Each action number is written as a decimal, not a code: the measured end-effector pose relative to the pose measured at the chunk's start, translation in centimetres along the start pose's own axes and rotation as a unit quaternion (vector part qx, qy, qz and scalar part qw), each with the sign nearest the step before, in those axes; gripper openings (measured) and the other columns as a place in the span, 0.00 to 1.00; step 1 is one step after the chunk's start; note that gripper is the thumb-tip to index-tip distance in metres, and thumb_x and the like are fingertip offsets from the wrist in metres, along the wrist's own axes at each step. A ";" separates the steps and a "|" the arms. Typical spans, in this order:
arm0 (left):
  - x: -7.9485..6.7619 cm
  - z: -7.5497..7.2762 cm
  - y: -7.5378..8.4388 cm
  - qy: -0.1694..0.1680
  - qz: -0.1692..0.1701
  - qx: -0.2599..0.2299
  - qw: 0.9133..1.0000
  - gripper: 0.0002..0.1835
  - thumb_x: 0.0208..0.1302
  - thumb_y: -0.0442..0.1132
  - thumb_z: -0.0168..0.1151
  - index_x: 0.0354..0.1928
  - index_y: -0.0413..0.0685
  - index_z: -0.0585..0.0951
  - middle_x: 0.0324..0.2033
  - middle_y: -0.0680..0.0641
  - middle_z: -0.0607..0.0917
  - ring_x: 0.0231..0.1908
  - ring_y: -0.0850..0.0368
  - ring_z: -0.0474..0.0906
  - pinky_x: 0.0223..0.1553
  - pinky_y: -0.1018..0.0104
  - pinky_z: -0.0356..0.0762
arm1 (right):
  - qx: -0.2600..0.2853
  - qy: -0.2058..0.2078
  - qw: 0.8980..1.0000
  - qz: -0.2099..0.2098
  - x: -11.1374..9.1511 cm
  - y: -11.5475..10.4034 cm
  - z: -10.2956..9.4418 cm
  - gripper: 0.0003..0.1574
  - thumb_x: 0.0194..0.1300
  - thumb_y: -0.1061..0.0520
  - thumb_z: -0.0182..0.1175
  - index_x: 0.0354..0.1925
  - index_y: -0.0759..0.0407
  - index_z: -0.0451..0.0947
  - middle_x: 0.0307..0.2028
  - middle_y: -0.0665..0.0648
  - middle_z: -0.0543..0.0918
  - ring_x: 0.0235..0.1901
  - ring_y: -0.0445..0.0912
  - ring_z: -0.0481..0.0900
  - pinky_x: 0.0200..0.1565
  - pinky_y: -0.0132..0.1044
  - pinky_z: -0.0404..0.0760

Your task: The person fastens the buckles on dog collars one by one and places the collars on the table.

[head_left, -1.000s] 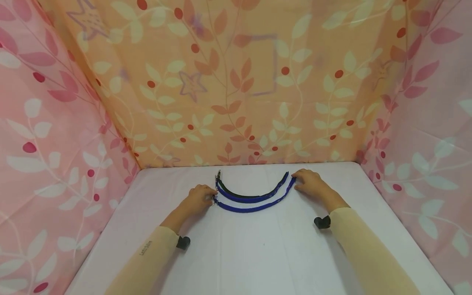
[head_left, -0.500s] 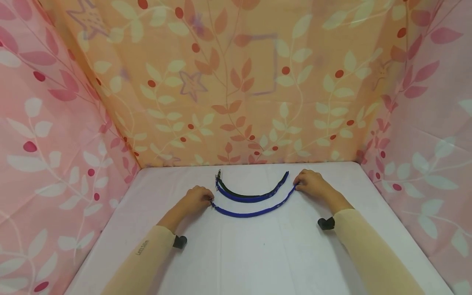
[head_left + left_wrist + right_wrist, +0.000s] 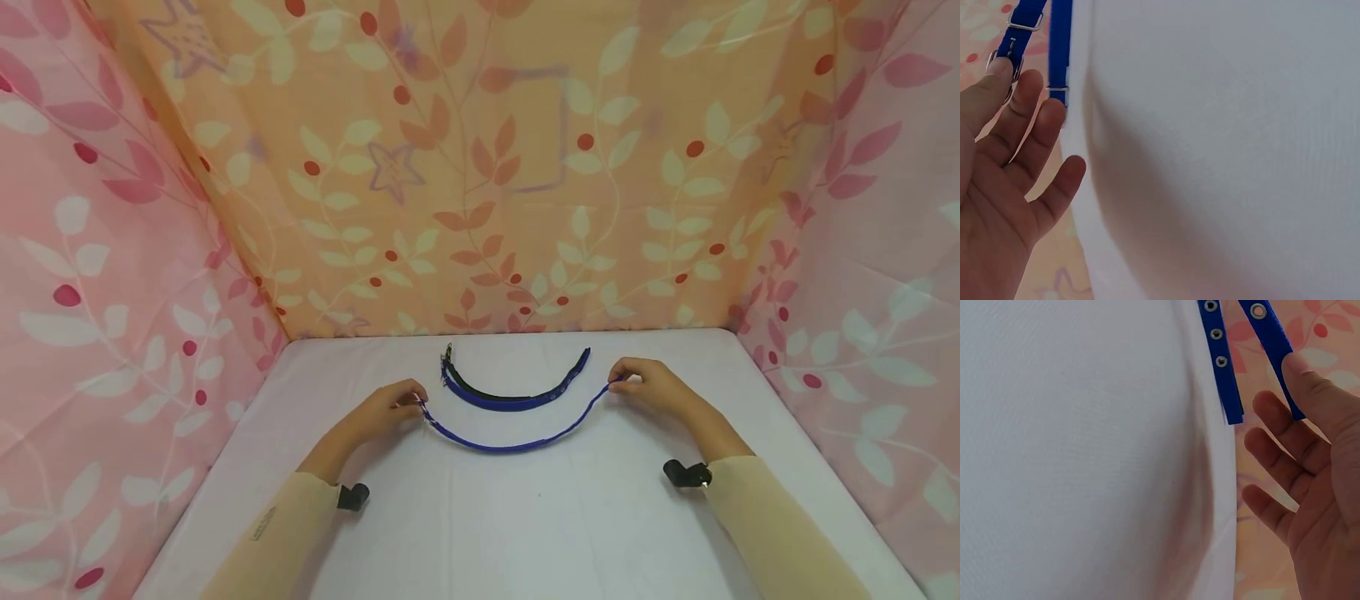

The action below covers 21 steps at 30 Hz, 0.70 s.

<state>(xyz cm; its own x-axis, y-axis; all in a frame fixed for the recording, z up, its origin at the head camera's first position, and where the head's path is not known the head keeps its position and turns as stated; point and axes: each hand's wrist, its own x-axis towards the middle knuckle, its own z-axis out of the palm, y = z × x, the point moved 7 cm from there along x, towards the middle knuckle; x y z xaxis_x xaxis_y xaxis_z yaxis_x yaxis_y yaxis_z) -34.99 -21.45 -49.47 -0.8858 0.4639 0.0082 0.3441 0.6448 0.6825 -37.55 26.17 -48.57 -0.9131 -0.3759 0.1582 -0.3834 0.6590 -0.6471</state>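
Note:
A blue dog collar (image 3: 498, 449) hangs in a downward curve between my two hands, nearest to me in the head view. My left hand (image 3: 386, 410) pinches its buckle end; the metal buckle (image 3: 1018, 67) shows partly under the thumb in the left wrist view. At the other end, my right hand (image 3: 656, 387) pinches the tip, just past a metal eyelet (image 3: 1258, 311). Behind it, a second blue collar (image 3: 502, 405) lies curved on the table, with a dark strap (image 3: 467, 387) along its far side. Whether that dark strap is a separate collar, I cannot tell.
The white table (image 3: 487, 525) ends at a patterned orange cloth (image 3: 480, 208) behind. Pink leafy cloth walls (image 3: 112, 275) stand on both sides. Black wrist cameras (image 3: 354, 497) sit at both sleeves.
The held collar has come toward me, away from the one behind it. My hands have moved farther apart, and its right end has risen off the table.

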 end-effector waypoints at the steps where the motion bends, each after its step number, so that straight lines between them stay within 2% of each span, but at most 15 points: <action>1: -0.2 -0.1 0.2 0.000 0.000 -0.008 1.000 0.10 0.71 0.40 0.66 0.52 0.54 0.81 0.43 0.54 0.85 0.47 0.56 0.79 0.55 0.54 0.76 | 0.012 0.002 1.000 0.000 -0.3 -0.2 -0.2 0.07 0.65 0.51 0.72 0.39 0.47 0.83 0.38 0.48 0.85 0.45 0.45 0.81 0.59 0.57 0.74; 4: -1.0 -0.6 0.8 0.001 -0.001 -0.031 1.000 0.13 0.71 0.41 0.66 0.54 0.48 0.81 0.44 0.54 0.85 0.48 0.55 0.80 0.54 0.56 0.76 | 0.044 0.006 0.999 -0.006 -1.2 -1.0 -0.5 0.09 0.64 0.50 0.72 0.40 0.50 0.84 0.38 0.48 0.86 0.45 0.43 0.82 0.61 0.59 0.76; 8: -2.1 -1.6 1.6 0.014 0.000 -0.049 0.999 0.16 0.71 0.42 0.66 0.55 0.44 0.82 0.44 0.54 0.86 0.48 0.55 0.80 0.54 0.57 0.78 | 0.070 0.022 0.997 -0.004 -2.2 -1.9 -1.0 0.11 0.64 0.48 0.72 0.41 0.50 0.84 0.41 0.49 0.86 0.49 0.48 0.82 0.60 0.62 0.75; 13: -3.0 -2.3 2.3 0.047 0.002 -0.040 0.998 0.15 0.70 0.44 0.68 0.53 0.46 0.84 0.42 0.56 0.86 0.47 0.56 0.80 0.52 0.61 0.80 | 0.069 0.038 0.997 0.016 -3.2 -3.3 -1.3 0.11 0.63 0.44 0.73 0.41 0.44 0.84 0.44 0.48 0.86 0.57 0.56 0.78 0.63 0.68 0.67; 15: -3.3 -2.3 2.6 0.067 0.012 -0.028 0.997 0.12 0.69 0.44 0.69 0.51 0.48 0.84 0.41 0.58 0.86 0.46 0.57 0.80 0.51 0.59 0.81 | 0.062 0.043 0.997 0.009 -3.6 -3.9 -1.3 0.10 0.63 0.44 0.73 0.41 0.42 0.85 0.44 0.47 0.86 0.56 0.53 0.78 0.63 0.68 0.67; 18: -3.7 -2.1 3.0 0.101 0.037 -0.002 0.994 0.08 0.68 0.41 0.70 0.47 0.53 0.84 0.39 0.59 0.86 0.44 0.59 0.80 0.49 0.53 0.82 | 0.045 0.051 0.998 -0.013 -4.0 -4.8 -1.3 0.08 0.62 0.46 0.73 0.40 0.39 0.85 0.44 0.44 0.86 0.53 0.47 0.80 0.62 0.62 0.73; 21: -4.1 -1.9 3.7 0.134 0.056 0.031 0.989 0.08 0.67 0.39 0.70 0.46 0.53 0.85 0.39 0.59 0.86 0.44 0.59 0.80 0.48 0.48 0.82 | 0.028 0.067 0.997 -0.036 -4.4 -5.5 -1.6 0.08 0.62 0.49 0.73 0.40 0.38 0.86 0.43 0.42 0.86 0.49 0.40 0.81 0.58 0.47 0.79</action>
<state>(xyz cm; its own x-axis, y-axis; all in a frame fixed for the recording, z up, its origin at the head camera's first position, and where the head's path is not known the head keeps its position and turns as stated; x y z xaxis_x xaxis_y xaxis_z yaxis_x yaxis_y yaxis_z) -30.72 -22.11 -45.58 -0.8886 0.3626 0.2809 0.4564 0.6377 0.6206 -31.67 25.20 -44.55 -0.8957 -0.3271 0.3012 -0.4428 0.5943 -0.6713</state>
